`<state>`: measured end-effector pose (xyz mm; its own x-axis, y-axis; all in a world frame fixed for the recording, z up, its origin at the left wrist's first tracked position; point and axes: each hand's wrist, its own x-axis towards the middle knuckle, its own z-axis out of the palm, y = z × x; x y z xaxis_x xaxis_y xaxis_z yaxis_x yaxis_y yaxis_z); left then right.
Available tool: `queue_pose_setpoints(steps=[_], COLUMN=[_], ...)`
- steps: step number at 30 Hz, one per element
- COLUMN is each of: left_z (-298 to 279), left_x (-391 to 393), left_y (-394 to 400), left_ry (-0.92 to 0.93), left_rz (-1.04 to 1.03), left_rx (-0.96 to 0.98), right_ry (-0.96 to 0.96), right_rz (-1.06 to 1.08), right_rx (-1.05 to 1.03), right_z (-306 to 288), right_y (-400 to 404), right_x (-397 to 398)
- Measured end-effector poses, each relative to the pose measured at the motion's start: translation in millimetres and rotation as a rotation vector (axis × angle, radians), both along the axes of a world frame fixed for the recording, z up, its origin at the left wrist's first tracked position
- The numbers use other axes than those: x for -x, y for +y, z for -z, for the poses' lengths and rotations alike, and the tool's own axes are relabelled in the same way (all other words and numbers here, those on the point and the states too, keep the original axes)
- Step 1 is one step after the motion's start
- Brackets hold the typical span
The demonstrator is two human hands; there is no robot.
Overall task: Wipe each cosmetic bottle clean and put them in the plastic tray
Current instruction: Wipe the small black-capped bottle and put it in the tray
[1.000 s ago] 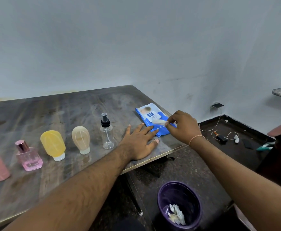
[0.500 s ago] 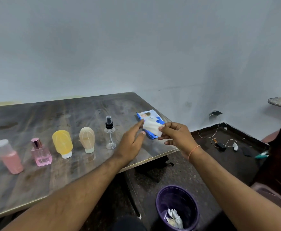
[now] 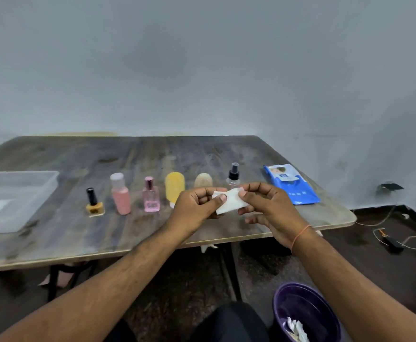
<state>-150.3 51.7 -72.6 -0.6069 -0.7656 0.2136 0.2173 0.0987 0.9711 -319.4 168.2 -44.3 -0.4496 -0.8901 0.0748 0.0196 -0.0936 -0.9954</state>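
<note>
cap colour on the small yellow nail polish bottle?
Black, on the nail polish bottle, clearest in the head view.

On the wooden bench (image 3: 132, 233), six cosmetic bottles stand in a row, the clear spray bottle (image 3: 233, 175) rightmost. Left of that row lies the clear plastic tray (image 3: 41, 191); right of it, the blue wipes pack (image 3: 291, 186).

Six bottles (image 3: 120, 193) stand upright in a row beyond my grips; the clear plastic tray (image 3: 51, 183) sits far left, empty.
</note>
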Motion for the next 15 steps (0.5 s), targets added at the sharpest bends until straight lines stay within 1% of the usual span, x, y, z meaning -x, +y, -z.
queue_pose_setpoints(steps=[2, 7, 12, 15], left_z=[-0.2, 6.7, 22.9, 31.1], left_x=[-31.6, -104.1, -164.6, -190.8], left_y=[-5.4, -12.6, -22.5, -32.3], left_ry=[0.010, 0.022, 0.031, -0.030], left_rz=[-0.058, -0.184, -0.341, -0.423], left_rx=[-0.001, 0.028, 0.039, 0.103], right_ry=[-0.061, -0.068, -0.062, -0.002], right_rz=[-0.086, -0.280, -0.402, -0.402], right_rx=[-0.024, -0.052, -0.046, -0.055], right_z=[2.6, 14.1, 22.5, 28.8], right_y=[-13.1, -47.1, -76.3, -93.5], right_x=[-30.0, -96.9, -150.3, -173.2])
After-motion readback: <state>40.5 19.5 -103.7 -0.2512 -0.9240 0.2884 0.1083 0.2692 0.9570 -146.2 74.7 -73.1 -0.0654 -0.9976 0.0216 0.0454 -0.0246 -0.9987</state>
